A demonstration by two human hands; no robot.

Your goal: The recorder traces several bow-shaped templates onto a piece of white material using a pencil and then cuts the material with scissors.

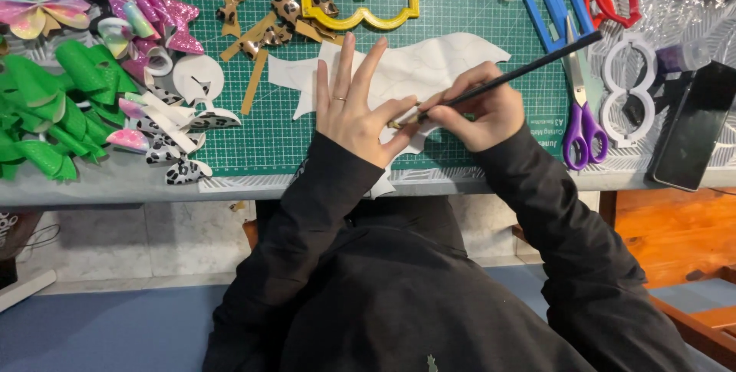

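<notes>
L hand (354,107) flat on white sheet (429,65), R hand (479,111) w/ pencil (514,74).

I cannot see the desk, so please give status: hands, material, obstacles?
Left hand flat on white sheet. Right hand holds black pencil, tip on sheet. Purple scissors lie apart.

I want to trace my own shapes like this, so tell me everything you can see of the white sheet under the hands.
The white sheet looks like thin, matte, flexible material with wavy, irregularly cut edges. It lies flat on the green cutting mat, its near part reaching the table edge. The left hand presses it down with spread fingers, and the right hand holds a long dark pencil with its tip at the sheet. Faint curved lines show on its surface.
</notes>
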